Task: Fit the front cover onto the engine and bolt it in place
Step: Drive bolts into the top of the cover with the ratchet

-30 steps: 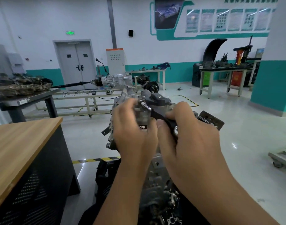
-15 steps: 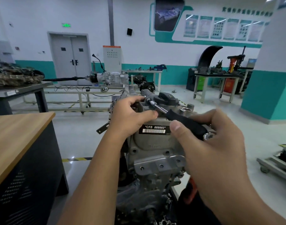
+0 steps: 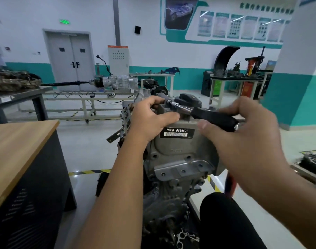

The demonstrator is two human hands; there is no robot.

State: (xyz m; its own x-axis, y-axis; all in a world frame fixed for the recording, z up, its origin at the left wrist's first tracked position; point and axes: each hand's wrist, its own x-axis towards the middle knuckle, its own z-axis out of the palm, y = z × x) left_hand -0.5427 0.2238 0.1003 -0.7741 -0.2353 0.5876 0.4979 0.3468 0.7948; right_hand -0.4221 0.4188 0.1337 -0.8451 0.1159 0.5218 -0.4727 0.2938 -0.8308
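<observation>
Both hands work the ratchet [image 3: 204, 115]: the right hand [image 3: 243, 133] curls round its black handle, the left hand [image 3: 150, 121] pinches its socket end at the top of the grey front cover [image 3: 180, 155] seated on the engine [image 3: 169, 198], wooden bench [image 3: 19, 146] beside.

Grey front cover [image 3: 173, 155] — black-handled ratchet [image 3: 213, 119]

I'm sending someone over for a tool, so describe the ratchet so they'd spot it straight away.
Find the grey engine in the middle of the workshop, with the white-on-black label on its front cover. Just above that label the ratchet lies slanted across the top. It is the only tool there: black grip, shiny steel shaft.
</observation>
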